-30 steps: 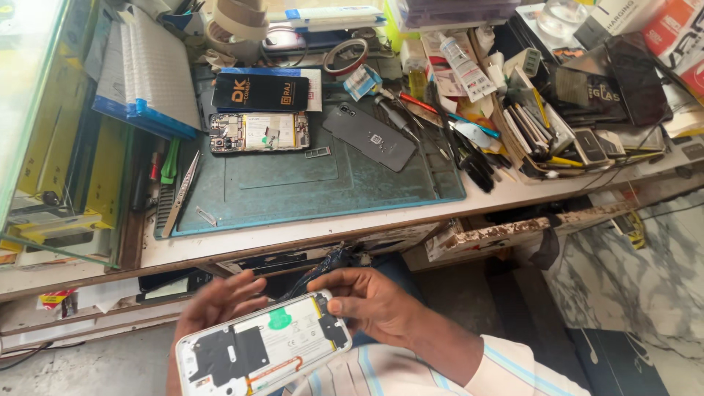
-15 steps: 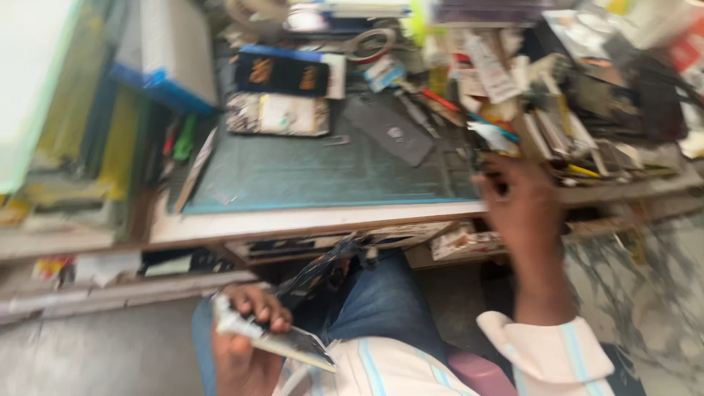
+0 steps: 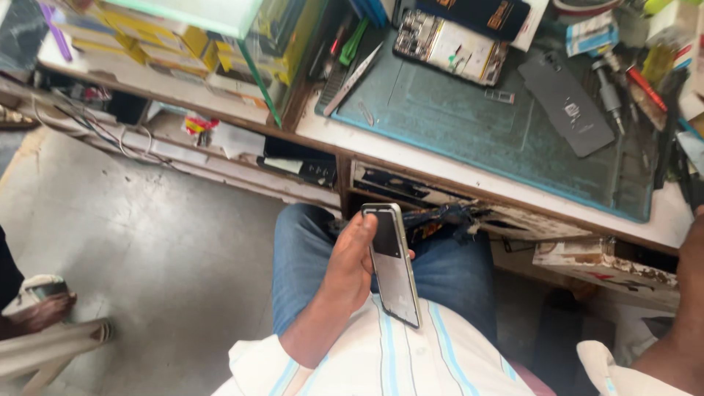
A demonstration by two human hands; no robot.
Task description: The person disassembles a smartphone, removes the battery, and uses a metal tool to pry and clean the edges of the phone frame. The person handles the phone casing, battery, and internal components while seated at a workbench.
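My left hand (image 3: 350,265) grips an opened phone frame (image 3: 393,265) by its edge, held upright over my lap in blue jeans. The frame's inner side, with a black plate and pale metal, faces right. My right arm (image 3: 678,323) stretches up along the right border of the head view; the hand itself is cut off past the frame edge, so what it holds is hidden. On the bench above lie a teal work mat (image 3: 484,132), a dark phone back cover (image 3: 566,103) and another opened phone (image 3: 447,48).
Screwdrivers and tools (image 3: 634,81) crowd the bench's right side. Tweezers (image 3: 353,77) lie at the mat's left edge. A glass shelf (image 3: 242,44) stands at left. Open drawers (image 3: 469,213) hang under the bench. Another person's foot in a sandal (image 3: 40,315) rests on the grey floor.
The view has swung left and down. My right hand has left the phone frame and reached to the bench's right side; my left hand alone now holds the frame, turned edge-on.
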